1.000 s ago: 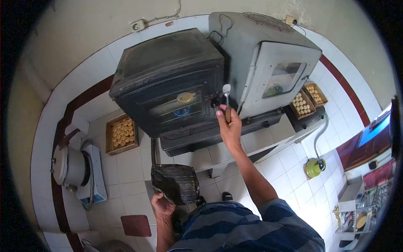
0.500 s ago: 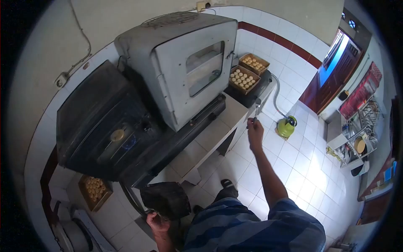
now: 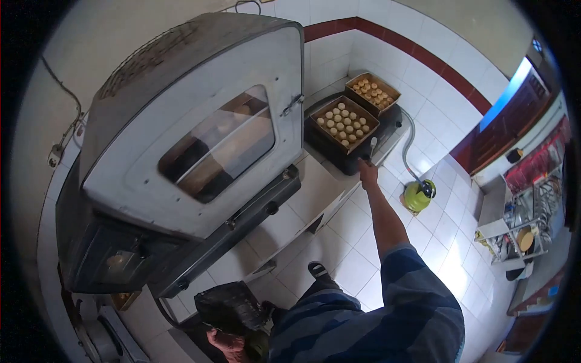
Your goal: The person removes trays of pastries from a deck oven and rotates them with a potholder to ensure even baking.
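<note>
My right hand (image 3: 368,174) is closed round the dark handle of a small tool with a pale tip (image 3: 373,143), just beside the nearer tray. That square tray (image 3: 367,134) holds several pale round pieces of dough in rows. Behind it stands a second tray (image 3: 394,97) with more browned pieces. At the lower left, my left hand (image 3: 227,346) is low beside a black bag-like thing (image 3: 231,305); its fingers are too blurred and hidden to make out.
A large metal oven (image 3: 136,163) with a windowed door fills the left. A green gas cylinder (image 3: 417,197) with a hose stands on the tiled floor. Farther right is a dish rack (image 3: 511,224). Part of another tray (image 3: 125,300) shows at the lower left.
The view has moved closer to the oven and the two trays. My right hand with the tool is now nearer the front tray. The lower-left tray is mostly hidden.
</note>
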The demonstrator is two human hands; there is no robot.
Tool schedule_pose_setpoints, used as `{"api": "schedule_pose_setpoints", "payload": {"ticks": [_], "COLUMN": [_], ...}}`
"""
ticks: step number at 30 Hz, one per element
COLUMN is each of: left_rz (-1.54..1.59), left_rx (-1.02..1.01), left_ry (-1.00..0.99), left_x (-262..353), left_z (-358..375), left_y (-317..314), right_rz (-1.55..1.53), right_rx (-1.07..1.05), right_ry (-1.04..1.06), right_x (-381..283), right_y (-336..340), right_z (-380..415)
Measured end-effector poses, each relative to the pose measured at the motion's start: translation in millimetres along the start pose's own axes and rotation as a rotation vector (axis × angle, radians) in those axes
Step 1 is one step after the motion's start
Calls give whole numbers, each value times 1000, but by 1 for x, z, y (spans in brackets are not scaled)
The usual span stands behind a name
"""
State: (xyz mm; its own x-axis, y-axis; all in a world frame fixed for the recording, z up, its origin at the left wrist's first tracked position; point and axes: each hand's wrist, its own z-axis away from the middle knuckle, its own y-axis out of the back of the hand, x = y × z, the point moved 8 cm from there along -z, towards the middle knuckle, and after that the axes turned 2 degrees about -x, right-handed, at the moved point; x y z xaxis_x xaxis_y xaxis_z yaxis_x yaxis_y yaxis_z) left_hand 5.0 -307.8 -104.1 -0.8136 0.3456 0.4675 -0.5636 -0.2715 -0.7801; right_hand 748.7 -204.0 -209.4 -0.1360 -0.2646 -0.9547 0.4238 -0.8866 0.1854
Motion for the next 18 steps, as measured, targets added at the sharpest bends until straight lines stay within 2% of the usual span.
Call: {"api": "schedule_pose_setpoints", "payload": {"ticks": [1, 2, 4, 5, 8, 10, 11, 13, 14, 16, 18], "left_rz": [-50, -54, -245, -248, -219, -130, -134, -168, -171, -77, -163], "left_rx": [107, 127, 334, 346, 300, 163, 169, 409, 412, 123, 182], "left_ry": [-57, -67, -168, -179, -158, -145, -149, -146, -144, -172, -207], "left_x": [-3, -10, -9, -12, -32, -44, -42, -35, -38, -50, -44], "left_z": [-6, 2, 20, 23, 23, 18, 18, 25, 23, 9, 17], "left_y": [45, 45, 48, 34, -23, -66, -56, -18, -18, -73, -35], "right_rz": [8, 16, -41, -41, -26, -138, -138, -155, -153, -185, -191], "right_rx": [-34, -51, -35, -50, -41, -24, -29, -4, -3, 0, -25], "right_ry": [-39, -51, -35, -44, 20, -31, -37, 71, 67, 95, 94], "right_x": [0, -1, -2, 9, 15, 12, 25, 32, 36, 17, 0], "right_y": [-6, -11, -21, -28, -43, -47, -53, -57, -57, -55, -52], "right_z": [-12, -24, -46, -62, -91, -90, -101, -115, -118, -103, -90]}}
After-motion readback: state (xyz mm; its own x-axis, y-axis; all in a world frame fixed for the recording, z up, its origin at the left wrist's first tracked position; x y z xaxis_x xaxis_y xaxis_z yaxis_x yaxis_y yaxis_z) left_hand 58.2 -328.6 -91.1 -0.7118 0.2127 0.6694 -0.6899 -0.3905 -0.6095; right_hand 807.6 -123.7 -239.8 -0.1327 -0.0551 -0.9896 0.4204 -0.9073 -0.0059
